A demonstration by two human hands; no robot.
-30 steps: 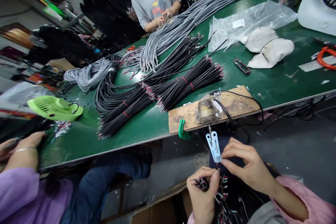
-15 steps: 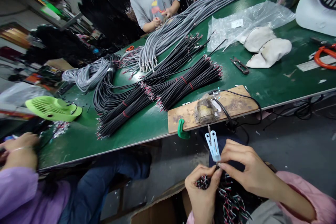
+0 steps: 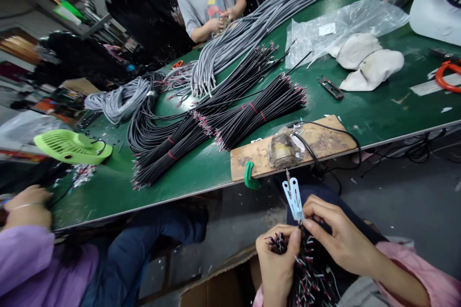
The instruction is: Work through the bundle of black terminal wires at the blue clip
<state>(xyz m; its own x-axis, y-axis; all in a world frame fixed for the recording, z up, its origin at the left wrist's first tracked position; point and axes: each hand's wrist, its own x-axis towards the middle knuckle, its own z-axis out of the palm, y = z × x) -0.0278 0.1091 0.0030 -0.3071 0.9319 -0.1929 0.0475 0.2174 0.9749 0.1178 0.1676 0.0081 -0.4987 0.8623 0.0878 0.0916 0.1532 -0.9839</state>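
My left hand (image 3: 279,266) is wrapped round a bundle of black cables (image 3: 311,276) with stripped red, white and green wire ends, held in my lap below the table edge. My right hand (image 3: 340,237) pinches the base of a pale blue plastic clip (image 3: 293,198) that stands upright just above the bundle. The clip's top reaches the tip of a soldering iron (image 3: 288,172) that pokes out from a wooden board (image 3: 324,141) clamped to the table with a green clamp (image 3: 250,177).
The green table (image 3: 378,115) carries tied bundles of black cables (image 3: 252,115), grey cables (image 3: 252,33), a plastic bag (image 3: 338,24), white cloths (image 3: 370,64), small cutters (image 3: 329,87) and a green fan (image 3: 70,146). A person in purple sleeves (image 3: 25,254) sits left; another in grey (image 3: 212,0) works opposite.
My hands stay together at the clip and bundle, shifting only slightly. The person on the left has drawn their hands a little toward the left edge.
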